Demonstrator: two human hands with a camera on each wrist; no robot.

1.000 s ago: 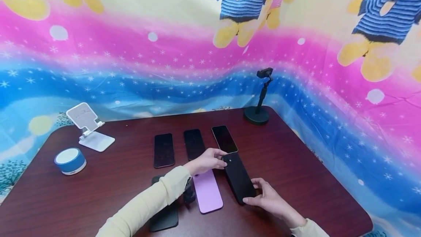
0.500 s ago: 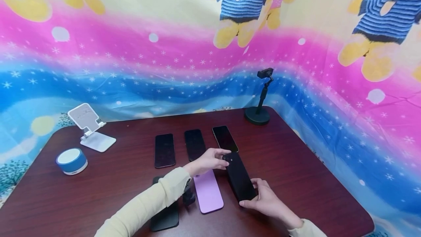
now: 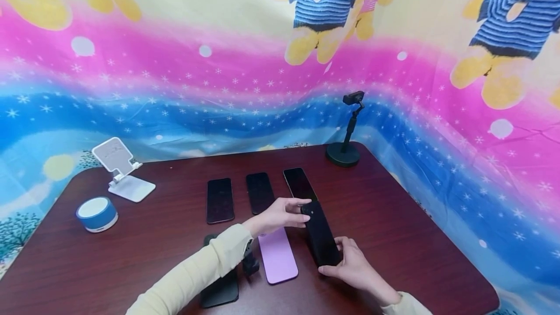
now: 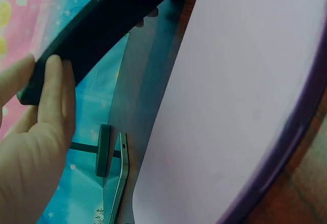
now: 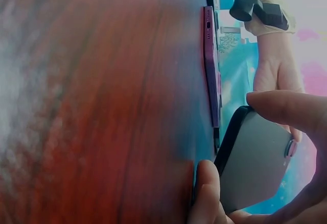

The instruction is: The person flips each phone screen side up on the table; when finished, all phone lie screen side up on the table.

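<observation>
Both hands hold a black phone [image 3: 323, 237] by its two ends, its camera side up and tilted, above the right part of the table. My left hand [image 3: 280, 217] pinches the far end near the camera lens; in the left wrist view the same phone [image 4: 102, 38] slants up from the fingers. Around the near end, my right hand [image 3: 353, 267] curls its thumb and fingers; the right wrist view shows the phone [image 5: 255, 157] between them, raised off the tabletop at least partly. A pink phone [image 3: 279, 260] lies just left of the held one.
Three dark phones, left [image 3: 220, 201], middle [image 3: 259, 191] and right [image 3: 298, 181], form a back row. Another black phone [image 3: 222, 288] lies partly under the left sleeve. Farther off stand a white phone stand [image 3: 131, 187], a blue-and-white cylinder [image 3: 97, 215] and a black camera stand [image 3: 343, 153].
The held phone has tilted more onto its side, and its far end has shifted slightly right with my left hand. My right thumb has slid a little left along the near end.
</observation>
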